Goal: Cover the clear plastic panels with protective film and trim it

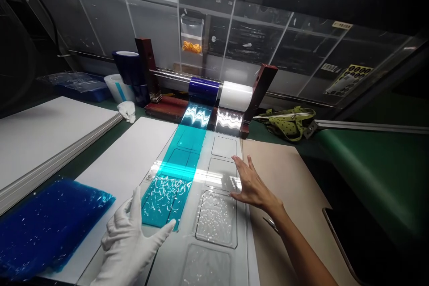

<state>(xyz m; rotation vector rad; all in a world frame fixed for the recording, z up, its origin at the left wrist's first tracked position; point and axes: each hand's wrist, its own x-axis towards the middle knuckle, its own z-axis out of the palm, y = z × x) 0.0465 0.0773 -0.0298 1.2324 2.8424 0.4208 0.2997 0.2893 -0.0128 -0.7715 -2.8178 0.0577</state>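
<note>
My left hand [129, 241], in a white glove, is open at the near end of a teal film strip [170, 178] and holds nothing. The strip runs from a dark blue film roll [203, 90] across a pale panel with rectangular outlines [201, 228]. My right hand [253, 185], bare with fingers spread, rests at the right edge of a transparent film strip [214, 219]. That strip comes from a white film roll [235, 96]. Both rolls sit on a metal bar between dark wooden posts [263, 89].
A crumpled blue film pile [50, 228] lies at left beside a white board [50, 138]. A tan sheet [278, 174] lies at right, with a dark tablet-like slab [348, 246] beyond. A green bag [288, 123] and spare rolls [125, 69] stand behind, before a transparent screen [254, 40].
</note>
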